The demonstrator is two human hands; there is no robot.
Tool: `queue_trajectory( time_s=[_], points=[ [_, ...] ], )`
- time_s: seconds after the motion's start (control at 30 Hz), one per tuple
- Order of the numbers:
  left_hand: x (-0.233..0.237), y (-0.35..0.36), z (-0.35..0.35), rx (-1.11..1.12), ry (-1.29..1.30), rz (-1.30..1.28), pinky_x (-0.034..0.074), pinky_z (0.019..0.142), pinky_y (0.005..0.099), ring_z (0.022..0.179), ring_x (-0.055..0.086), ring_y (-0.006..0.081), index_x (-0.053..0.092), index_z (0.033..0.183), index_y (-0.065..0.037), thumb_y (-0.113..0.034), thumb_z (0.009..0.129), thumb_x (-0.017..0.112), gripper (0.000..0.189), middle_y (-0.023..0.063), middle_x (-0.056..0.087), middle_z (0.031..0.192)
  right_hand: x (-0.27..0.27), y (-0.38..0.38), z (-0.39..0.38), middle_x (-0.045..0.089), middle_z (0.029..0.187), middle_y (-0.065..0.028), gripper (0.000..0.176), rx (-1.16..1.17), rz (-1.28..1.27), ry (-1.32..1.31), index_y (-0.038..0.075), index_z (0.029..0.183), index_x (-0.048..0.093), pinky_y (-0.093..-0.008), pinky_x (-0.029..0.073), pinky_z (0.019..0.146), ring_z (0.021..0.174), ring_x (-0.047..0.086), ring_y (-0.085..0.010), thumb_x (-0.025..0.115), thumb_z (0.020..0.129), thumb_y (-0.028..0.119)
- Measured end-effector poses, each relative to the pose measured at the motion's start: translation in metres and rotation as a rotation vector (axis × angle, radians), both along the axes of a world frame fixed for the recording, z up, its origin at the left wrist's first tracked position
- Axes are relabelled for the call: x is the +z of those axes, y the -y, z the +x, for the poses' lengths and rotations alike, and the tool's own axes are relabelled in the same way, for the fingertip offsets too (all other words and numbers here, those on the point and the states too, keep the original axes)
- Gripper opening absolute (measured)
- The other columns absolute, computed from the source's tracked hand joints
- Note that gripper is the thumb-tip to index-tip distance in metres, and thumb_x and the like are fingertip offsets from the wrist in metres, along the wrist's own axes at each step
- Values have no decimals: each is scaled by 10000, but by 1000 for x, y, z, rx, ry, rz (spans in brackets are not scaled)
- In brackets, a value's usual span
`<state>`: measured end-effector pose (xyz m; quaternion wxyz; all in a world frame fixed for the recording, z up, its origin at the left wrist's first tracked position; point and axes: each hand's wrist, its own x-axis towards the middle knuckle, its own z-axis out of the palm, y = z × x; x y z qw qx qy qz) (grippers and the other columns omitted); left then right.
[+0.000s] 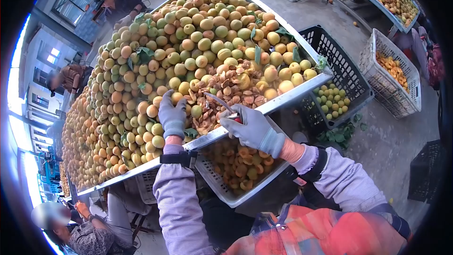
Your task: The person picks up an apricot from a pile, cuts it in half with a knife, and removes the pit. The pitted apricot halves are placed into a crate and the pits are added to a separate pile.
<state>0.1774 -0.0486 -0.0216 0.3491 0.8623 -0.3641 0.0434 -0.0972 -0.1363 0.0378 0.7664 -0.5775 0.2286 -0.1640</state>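
Note:
My left hand (172, 115), in a grey glove, is at the near edge of a large heap of apricots (188, 42). Its thumb and fingers close around one yellow-orange apricot (176, 98). In my right hand (249, 126), also gloved, is a knife (218, 100) with a curved blade and a red handle; the blade points left over brown apricot pits (233, 85). Pits and whole fruit lie mixed near the metal table rim (278, 99). Below that rim, a white crate (231, 201) holds halved orange apricots (243, 165).
A black crate (347, 63) with green-yellow fruit stands right of the table, beside fallen leaves (337, 136). Farther right are a white crate (391, 92) of orange halves and another fruit table (391, 0). Other people sit or stand along the left side.

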Motion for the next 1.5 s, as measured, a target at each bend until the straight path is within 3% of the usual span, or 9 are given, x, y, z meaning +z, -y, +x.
queue_trajectory(
  time_s=[0.03,0.13,0.43,0.6,0.8,0.97,1.07,1.4,1.5],
  points=[
    [5,-1,-4,2,0,0,477,839,364,937,609,300,507,1218,-81,-217,786,688,488,154,625,1048,2,-1,-1,556,634,20,220,17,26,-8,56,921,580,-205,424,503,540,510,-45,620,870,267],
    [52,-10,-44,8,-661,-501,483,822,307,943,596,181,508,1175,-19,-187,933,523,296,64,617,1051,5,0,-2,544,625,21,238,9,50,-26,52,941,570,-203,410,476,524,502,-42,614,880,277],
    [59,-59,-135,-559,-1624,-1133,440,985,356,1134,530,245,438,1266,11,-231,996,350,373,130,526,1264,-3,-24,-3,503,611,32,313,203,157,4,35,962,545,-200,367,423,494,467,-37,570,912,343],
    [41,-65,-151,-464,-1821,-1278,452,952,393,1100,560,277,331,1390,-87,-243,945,469,492,133,533,1243,7,-28,-7,515,650,32,278,223,249,3,35,943,543,-199,383,462,523,469,-42,570,918,311],
    [36,-64,-155,-537,-1761,-1198,380,1012,421,1125,531,234,381,1351,-60,-275,927,516,494,120,526,1259,3,-28,-5,525,653,12,291,229,87,-6,31,897,539,-218,412,499,550,493,-49,563,920,320],
    [34,-65,-160,-443,-1689,-1152,298,1065,446,1188,470,226,324,1397,-69,-300,917,540,575,107,498,1297,-9,-30,-3,572,689,-184,350,201,-344,56,16,891,537,-381,451,576,621,594,-313,525,917,365],
    [32,-67,-160,-517,-1721,-1140,258,1086,448,1201,450,236,320,1396,-66,-322,911,546,594,105,494,1300,-6,-28,-4,566,714,-217,351,209,-432,8,19,909,538,-418,449,611,691,574,-408,521,913,370],
    [32,-61,-170,-537,-1666,-1077,295,1068,442,1203,448,266,301,1390,-36,-368,917,524,620,145,500,1280,-11,-30,-7,600,770,-222,367,181,-544,2,17,952,546,-440,467,647,754,601,-400,504,914,380],
    [33,-61,-173,-561,-1622,-1038,272,1077,463,1228,435,270,280,1407,-58,-383,932,486,612,148,487,1311,-19,-33,-7,617,816,-228,415,163,-640,5,19,1142,534,-386,485,657,784,628,-374,536,910,363]
  ],
)
